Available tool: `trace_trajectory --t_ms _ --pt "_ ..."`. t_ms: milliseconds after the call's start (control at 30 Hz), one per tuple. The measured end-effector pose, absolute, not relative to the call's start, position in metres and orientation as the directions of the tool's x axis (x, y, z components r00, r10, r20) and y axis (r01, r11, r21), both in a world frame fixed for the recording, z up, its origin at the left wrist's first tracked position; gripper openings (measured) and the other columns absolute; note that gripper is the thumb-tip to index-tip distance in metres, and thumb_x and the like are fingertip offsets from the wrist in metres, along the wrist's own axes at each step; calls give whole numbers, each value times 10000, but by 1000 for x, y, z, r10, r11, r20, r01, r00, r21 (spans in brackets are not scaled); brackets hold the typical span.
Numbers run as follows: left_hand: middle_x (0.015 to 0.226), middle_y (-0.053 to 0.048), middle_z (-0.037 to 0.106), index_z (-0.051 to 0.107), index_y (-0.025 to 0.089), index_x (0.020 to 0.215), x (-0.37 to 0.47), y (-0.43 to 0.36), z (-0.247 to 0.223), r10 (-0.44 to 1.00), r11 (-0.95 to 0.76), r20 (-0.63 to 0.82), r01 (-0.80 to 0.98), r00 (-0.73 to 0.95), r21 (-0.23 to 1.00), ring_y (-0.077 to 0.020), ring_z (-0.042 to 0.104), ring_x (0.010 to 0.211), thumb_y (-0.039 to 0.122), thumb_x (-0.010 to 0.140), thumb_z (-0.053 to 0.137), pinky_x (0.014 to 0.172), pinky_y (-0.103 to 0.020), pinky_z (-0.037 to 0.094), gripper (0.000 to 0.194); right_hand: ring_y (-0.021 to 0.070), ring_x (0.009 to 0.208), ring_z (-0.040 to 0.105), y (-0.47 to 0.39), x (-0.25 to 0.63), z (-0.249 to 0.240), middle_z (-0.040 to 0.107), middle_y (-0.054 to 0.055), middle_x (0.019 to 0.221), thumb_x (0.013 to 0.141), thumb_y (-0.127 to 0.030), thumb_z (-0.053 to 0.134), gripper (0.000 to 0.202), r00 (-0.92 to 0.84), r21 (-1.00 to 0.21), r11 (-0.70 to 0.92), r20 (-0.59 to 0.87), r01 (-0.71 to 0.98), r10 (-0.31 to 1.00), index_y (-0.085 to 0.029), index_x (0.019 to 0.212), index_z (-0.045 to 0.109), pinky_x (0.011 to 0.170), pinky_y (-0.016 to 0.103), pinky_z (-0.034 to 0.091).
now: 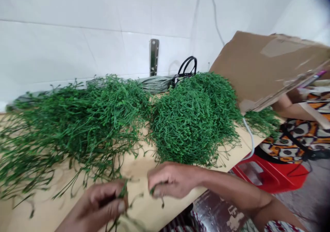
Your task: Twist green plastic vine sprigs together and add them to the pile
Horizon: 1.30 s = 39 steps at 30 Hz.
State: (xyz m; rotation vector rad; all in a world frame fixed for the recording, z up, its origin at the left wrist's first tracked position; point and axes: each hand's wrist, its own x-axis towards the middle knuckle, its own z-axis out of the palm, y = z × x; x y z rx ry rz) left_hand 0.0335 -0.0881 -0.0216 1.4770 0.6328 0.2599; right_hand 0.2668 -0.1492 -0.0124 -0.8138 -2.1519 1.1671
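Two heaps of thin green plastic-looking stems lie on a tan table [144,221]: a loose, spread heap [87,118] at the left and a denser, rounded heap [193,122] at the centre. My left hand [100,204], at the lower left, pinches a few green stems [123,190] between thumb and fingers, their ends trailing below. Just in front of the dense heap, my right hand [172,180] is closed on a small green stem piece [162,201] that pokes out under the fingertips. The two hands are apart.
A cardboard sheet [265,66] leans at the right, beside a seated person in patterned cloth [296,139]. A red stool [273,177] stands beyond the table's right edge. Behind the heaps are black handles [189,66], a metal bracket [154,57] and a white tiled wall [77,46].
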Motion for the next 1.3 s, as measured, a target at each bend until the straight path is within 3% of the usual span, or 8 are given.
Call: trace_trajectory --t_ms 133,200,267,500,600,733,900,1300 --pt "540 26 396 531 138 554 60 -81 -7 780 135 -174 111 601 985 -87 334 527 349 686 655 494 -223 259 279 130 874 515 -140 273 -10 521 69 912 907 -284 378 215 -341 -904 354 262 242 903 -143 829 521 794 280 424" --pt "514 35 391 547 132 544 70 -79 -11 824 141 -148 55 547 988 -77 323 508 317 662 675 491 -222 249 254 93 680 540 -137 265 -18 523 28 808 917 -346 364 246 -229 -974 205 178 101 957 -157 841 503 642 237 452" --pt "500 39 402 561 127 538 75 -80 -16 845 154 -131 -2 518 988 -70 319 499 283 640 691 487 -218 244 227 50 482 447 -135 253 -28 465 -29 667 897 -412 396 278 -159 -997 73 76 -23 984 -168 792 480 469 181 391" --pt "595 1 563 654 134 590 80 -90 -24 891 153 -76 -139 447 978 -97 470 586 204 618 718 563 -224 366 98 31 405 274 -135 226 -46 306 -86 524 807 -474 528 320 -188 -977 -153 -124 -149 974 -165 891 513 376 154 244" --pt "642 -8 623 697 151 660 82 -92 -27 893 201 -84 -226 442 953 -104 514 608 182 578 747 574 -222 394 101 36 433 285 -137 225 -47 340 -73 555 777 -428 581 316 -150 -987 -115 -98 -109 984 -156 931 531 392 162 252" --pt "617 -6 632 709 154 705 82 -94 -33 871 298 -148 -264 469 918 -78 480 538 217 583 752 506 -198 356 144 67 580 413 -138 224 -47 466 -20 666 776 -316 580 167 -76 -997 70 68 33 995 -152 770 548 523 185 353" --pt "654 -8 621 678 152 753 78 -98 -36 841 328 -150 -270 519 905 -104 522 618 235 605 739 611 -224 398 180 90 627 452 -140 222 -47 495 -12 663 788 -278 545 146 -17 -975 161 161 155 987 -158 708 523 573 198 383" --pt "597 15 516 604 139 629 71 -103 -29 927 -41 26 31 373 999 -98 449 587 130 660 635 566 -212 369 45 106 637 494 -147 219 -52 554 4 727 839 -305 504 155 -47 -939 186 180 290 982 -174 901 558 569 205 400"
